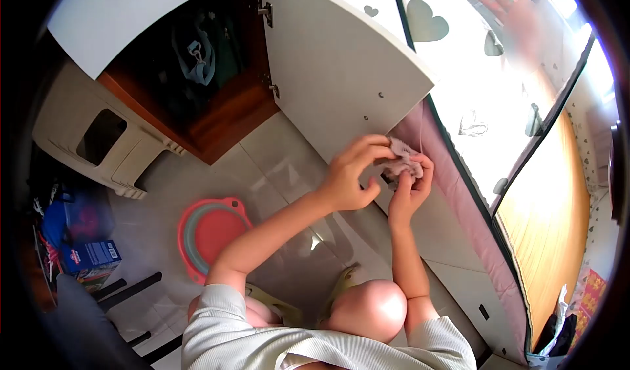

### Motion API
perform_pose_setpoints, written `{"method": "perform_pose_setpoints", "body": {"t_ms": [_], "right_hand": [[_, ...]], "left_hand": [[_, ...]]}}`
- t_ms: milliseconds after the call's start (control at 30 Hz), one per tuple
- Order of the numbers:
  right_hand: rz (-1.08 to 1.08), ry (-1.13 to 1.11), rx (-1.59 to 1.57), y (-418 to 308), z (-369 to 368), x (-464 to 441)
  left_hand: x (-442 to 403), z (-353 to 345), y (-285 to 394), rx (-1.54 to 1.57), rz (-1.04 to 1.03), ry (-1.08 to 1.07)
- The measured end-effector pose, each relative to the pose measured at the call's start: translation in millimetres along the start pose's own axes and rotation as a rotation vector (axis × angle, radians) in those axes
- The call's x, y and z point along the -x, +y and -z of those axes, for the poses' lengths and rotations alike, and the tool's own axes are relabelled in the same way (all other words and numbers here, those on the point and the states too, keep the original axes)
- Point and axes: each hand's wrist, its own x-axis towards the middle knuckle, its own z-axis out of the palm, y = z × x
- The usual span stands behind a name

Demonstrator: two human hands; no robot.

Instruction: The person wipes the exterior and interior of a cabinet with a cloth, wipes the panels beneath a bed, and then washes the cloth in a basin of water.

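Note:
A small crumpled greyish-pink cloth is bunched up between my two hands, near the lower edge of the open cabinet door. My right hand pinches it between thumb and fingers from the right. Curled over from the left, my left hand has its fingertips on the cloth's upper left side, with the thumb held apart below. A small dark patch shows just under the cloth, too small to name.
A red and grey collapsible basin lies on the tiled floor. Left of it are a beige plastic stool and a blue box. The open cabinet holds dark items and a blue strap. A netted bed lines the right.

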Motion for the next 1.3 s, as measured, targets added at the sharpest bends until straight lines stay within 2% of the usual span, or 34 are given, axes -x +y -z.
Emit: {"method": "perform_pose_setpoints", "body": {"t_ms": [33, 133, 167, 267, 333, 400, 433, 500, 633, 800, 900, 967, 1033, 1100, 1200, 1300], "right_hand": [[-0.009, 0.025, -0.115, 0, -3, -2], [-0.145, -0.039, 0.035, -2, -13, -5], [-0.13, -0.115, 0.108, -6, -18, -7], [-0.083, -0.297, 0.289, -10, -20, -10], [-0.102, -0.273, 0.157, -4, -17, -14], [-0.149, -0.319, 0.199, -15, -14, -19], [-0.132, -0.342, 0.179, -14, -14, -17], [-0.099, -0.385, 0.14, -13, -14, -9], [-0.189, -0.588, -0.042, -14, -29, 4], [-0.039, -0.886, -0.088, -20, -71, 10], [0.045, -1.06, -0.03, -29, -103, 23], [0.072, -1.132, -0.002, -34, -125, 33], [0.067, -1.191, 0.006, -34, -145, 40], [0.025, -1.16, -0.06, -29, -164, 45], [-0.032, -1.183, -0.095, -20, -183, 47], [-0.088, -1.21, -0.089, -10, -197, 50]], "left_hand": [[1, 3, -4, 0.124, 0.007, 0.055], [-18, 6, -9, 0.078, -0.026, 0.267], [-24, 5, -11, 0.039, -0.029, 0.309], [-30, 4, -11, -0.084, 0.006, 0.259], [-22, -3, -24, -0.083, 0.047, 0.257], [-10, -9, -33, -0.008, 0.145, 0.271], [-6, -5, -33, -0.063, 0.096, 0.275], [4, 5, -29, -0.112, 0.126, 0.291], [24, 44, -18, -0.138, 0.098, 0.317], [51, 104, 8, -0.284, -0.003, 0.313], [83, 135, 4, -0.257, 0.098, 0.438], [100, 165, 0, -0.452, 0.067, 0.459], [107, 190, 3, -0.582, 0.1, 0.495], [109, 211, 5, -0.697, 0.137, 0.506], [107, 229, 12, -0.79, 0.159, 0.437], [105, 231, 10, -0.63, 0.293, 0.641]]}}
